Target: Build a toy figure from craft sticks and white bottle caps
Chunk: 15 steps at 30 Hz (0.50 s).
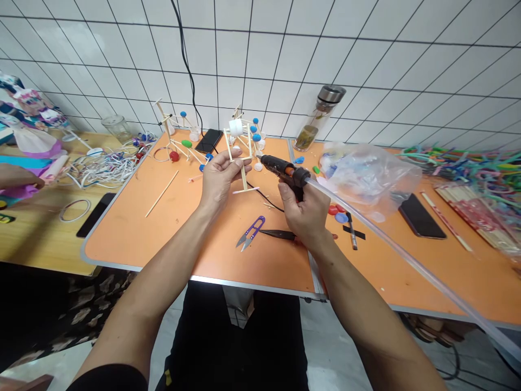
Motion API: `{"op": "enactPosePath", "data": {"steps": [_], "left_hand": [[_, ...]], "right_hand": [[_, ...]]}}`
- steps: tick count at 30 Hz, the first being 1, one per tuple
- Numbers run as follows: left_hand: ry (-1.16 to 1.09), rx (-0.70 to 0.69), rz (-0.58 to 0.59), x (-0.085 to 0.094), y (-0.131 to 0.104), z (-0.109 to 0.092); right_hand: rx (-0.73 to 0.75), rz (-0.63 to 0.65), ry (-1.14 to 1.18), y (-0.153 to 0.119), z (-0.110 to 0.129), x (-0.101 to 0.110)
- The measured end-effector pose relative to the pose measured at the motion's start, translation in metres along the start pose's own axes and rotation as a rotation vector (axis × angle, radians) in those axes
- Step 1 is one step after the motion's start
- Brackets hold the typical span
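My left hand (218, 182) pinches a small frame of wooden sticks (245, 179) above the orange table. A white bottle cap (235, 127) shows at the frame's upper end. My right hand (306, 209) is wrapped round a black hot glue gun (280, 165), its nozzle pointing left, close to the frame's right side. A long clear glue stick (391, 244) runs out of the gun's back toward the lower right. Purple thread snips (250, 233) and black tweezers (279, 234) lie on the table below my hands.
Stick models with coloured balls (187, 144) stand behind my left hand. A glass bottle (315, 122), a plastic bag (366, 174) and a phone (422, 215) are to the right. At far left, another person's hand (20, 177) is over a wooden table (40, 239).
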<state>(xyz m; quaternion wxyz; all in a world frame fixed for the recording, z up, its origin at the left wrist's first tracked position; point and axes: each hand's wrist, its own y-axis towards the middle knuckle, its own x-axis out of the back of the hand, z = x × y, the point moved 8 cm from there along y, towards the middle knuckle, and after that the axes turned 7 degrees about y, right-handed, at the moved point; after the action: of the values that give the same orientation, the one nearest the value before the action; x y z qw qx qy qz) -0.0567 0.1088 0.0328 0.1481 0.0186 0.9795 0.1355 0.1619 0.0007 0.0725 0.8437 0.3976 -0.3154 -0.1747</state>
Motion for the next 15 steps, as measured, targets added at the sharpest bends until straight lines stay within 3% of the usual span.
{"op": "enactPosePath", "data": {"steps": [15], "left_hand": [[0.003,0.003,0.030,-0.0017,0.0006,0.0039]], "right_hand": [[-0.030,-0.056,-0.019,0.0045,-0.0104,0.0051]]}}
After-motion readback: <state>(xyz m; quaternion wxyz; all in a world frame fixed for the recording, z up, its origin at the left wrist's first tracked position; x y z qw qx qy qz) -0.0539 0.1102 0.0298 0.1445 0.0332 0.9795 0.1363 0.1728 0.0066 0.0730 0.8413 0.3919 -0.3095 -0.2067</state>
